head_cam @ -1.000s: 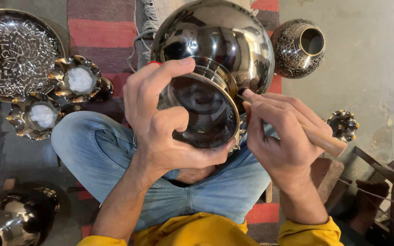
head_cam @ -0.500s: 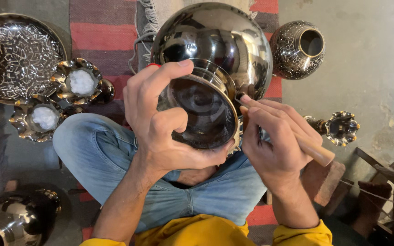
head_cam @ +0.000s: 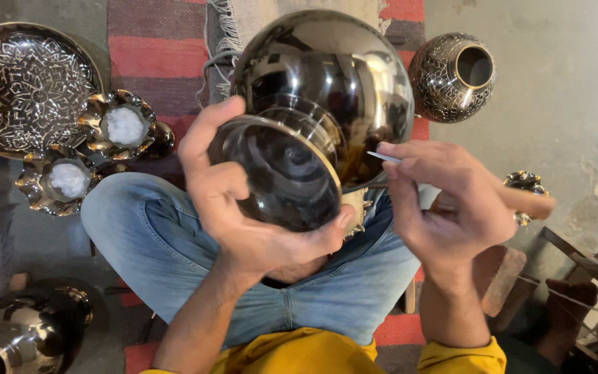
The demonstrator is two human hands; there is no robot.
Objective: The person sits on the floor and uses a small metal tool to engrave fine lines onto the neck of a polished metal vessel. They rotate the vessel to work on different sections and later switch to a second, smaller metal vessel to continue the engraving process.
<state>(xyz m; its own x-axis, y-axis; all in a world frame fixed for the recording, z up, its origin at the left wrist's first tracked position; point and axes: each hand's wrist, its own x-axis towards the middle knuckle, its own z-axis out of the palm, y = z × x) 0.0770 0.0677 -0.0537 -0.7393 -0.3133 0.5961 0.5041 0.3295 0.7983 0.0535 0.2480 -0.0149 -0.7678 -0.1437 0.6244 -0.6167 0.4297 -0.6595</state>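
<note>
Mirror-dark vase (head_cam: 327, 90); red-striped rug (head_cam: 157, 55); silver-patterned plate (head_cam: 29, 83).

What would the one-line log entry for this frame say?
left hand: grips round base of shiny metal vase | right hand: holds thin tool at vase neck | vase rests over lap

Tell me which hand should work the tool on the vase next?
Right, probably. The right hand already holds the tool, tip at the vase; the left hand grips the vase's base.
</note>
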